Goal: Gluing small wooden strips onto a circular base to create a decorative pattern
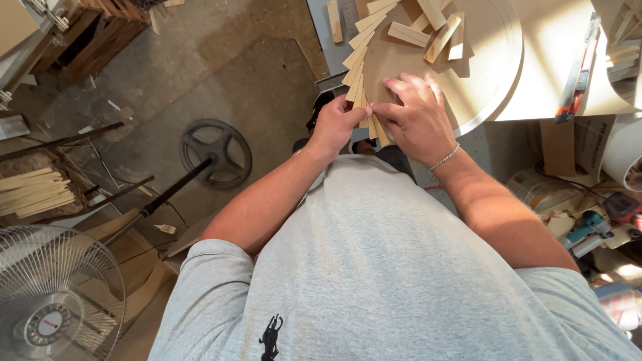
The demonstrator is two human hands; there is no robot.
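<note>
A round brown board (401,63) lies on a larger white disc (498,47). Thin wooden wedge strips (358,60) are fanned along the board's left edge, and several loose strips (435,30) are piled at its top. My left hand (338,124) pinches a strip at the near end of the fan. My right hand (414,113) lies flat on the board beside it, fingers pressing down on the strips at the edge. A thin bracelet sits on my right wrist.
A fan (50,294) stands at the lower left. A bundle of wooden strips (30,190) lies at the left, and a wheel on a black bar (217,150) rests on the concrete floor. An orange-handled tool (580,67) lies at the right; power tools (592,224) sit below.
</note>
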